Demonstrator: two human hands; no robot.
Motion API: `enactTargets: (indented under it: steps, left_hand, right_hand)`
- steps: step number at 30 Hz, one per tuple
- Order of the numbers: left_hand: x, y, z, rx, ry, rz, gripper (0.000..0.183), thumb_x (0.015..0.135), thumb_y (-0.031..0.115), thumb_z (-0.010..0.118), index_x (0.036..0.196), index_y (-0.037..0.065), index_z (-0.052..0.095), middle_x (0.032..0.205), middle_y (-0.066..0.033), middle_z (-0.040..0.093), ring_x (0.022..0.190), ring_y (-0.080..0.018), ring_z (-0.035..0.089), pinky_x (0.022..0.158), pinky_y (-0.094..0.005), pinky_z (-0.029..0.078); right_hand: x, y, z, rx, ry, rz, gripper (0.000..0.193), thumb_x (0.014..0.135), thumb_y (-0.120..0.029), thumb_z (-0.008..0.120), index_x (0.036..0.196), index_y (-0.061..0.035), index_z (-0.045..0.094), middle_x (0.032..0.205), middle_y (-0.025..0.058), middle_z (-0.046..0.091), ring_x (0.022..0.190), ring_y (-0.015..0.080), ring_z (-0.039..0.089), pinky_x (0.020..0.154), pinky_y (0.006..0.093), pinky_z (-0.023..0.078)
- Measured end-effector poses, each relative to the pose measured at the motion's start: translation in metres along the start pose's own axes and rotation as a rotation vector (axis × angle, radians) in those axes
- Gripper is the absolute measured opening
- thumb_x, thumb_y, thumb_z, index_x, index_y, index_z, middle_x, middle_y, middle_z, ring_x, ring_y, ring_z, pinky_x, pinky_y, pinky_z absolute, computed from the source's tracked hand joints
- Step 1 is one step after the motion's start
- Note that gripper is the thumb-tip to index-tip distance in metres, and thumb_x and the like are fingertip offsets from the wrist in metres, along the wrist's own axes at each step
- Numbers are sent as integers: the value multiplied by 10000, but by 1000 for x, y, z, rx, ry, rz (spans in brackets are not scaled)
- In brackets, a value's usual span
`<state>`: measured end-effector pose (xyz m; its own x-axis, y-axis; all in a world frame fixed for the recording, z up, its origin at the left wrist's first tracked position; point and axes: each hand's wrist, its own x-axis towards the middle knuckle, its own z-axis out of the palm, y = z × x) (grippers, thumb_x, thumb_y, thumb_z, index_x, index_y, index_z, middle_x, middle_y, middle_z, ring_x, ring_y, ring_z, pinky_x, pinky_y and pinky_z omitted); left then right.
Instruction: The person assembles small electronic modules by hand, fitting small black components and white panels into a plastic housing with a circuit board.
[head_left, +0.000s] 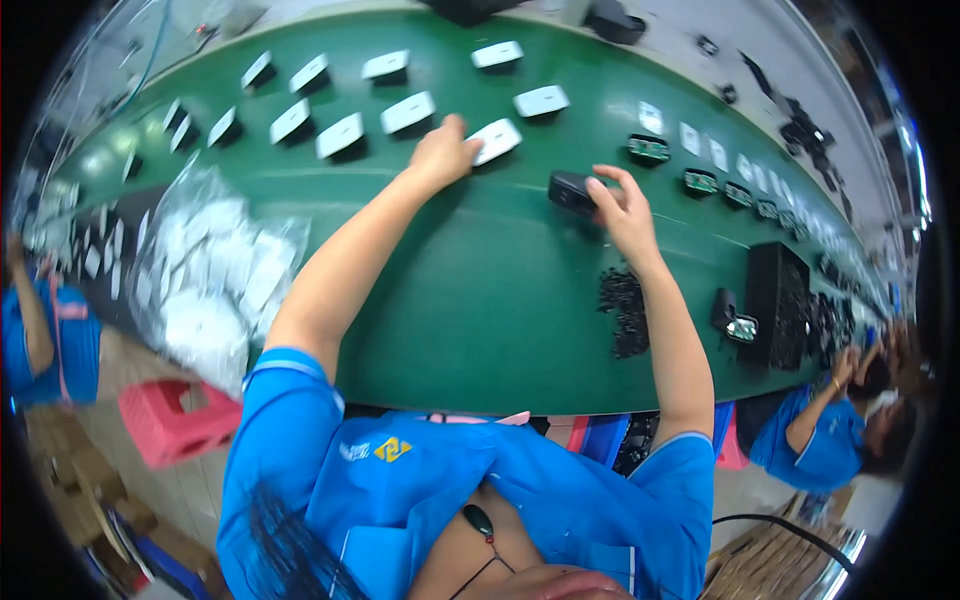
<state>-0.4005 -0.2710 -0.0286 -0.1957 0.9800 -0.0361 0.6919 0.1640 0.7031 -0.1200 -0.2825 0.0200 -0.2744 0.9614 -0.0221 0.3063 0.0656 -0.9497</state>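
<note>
My left hand reaches out to the far middle of the green bench, its fingers closed at the left end of a white rectangular plastic cover. Several similar white covers stand in two rough rows beyond and to the left. In my right hand is a small black box-like plastic housing, gripped between thumb and fingers just above the bench. Its underside is in shadow. A pile of small black parts lies beside my right forearm.
At left a clear plastic bag bulges with white parts. Open housings with green circuit boards line the right side. A black bin stands at right, near another black unit. People in blue work at both sides; a pink stool is at left.
</note>
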Motion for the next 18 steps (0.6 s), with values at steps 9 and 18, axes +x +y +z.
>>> enactTargets:
  steps: [9, 18]
  left_hand:
    - [-141, 32, -31, 247, 443, 563, 393, 772, 277, 700, 1083, 91, 547, 870, -98, 544, 826, -270, 575, 705, -372, 495]
    - [-266, -110, -132, 525, 564, 5, 258, 779, 175, 690, 965, 21, 599, 963, -129, 568, 936, -310, 546, 801, -384, 473]
  right_hand:
    - [-57, -1, 31, -870, 80, -169, 334, 964, -344, 493, 1099, -80, 647, 1000, 117, 665, 911, 288, 626, 791, 364, 479]
    - [-76, -23, 37, -814, -312, -433, 495, 812, -2, 617, 1287, -125, 551, 1313, 105, 484, 1195, 287, 489, 1009, 356, 393]
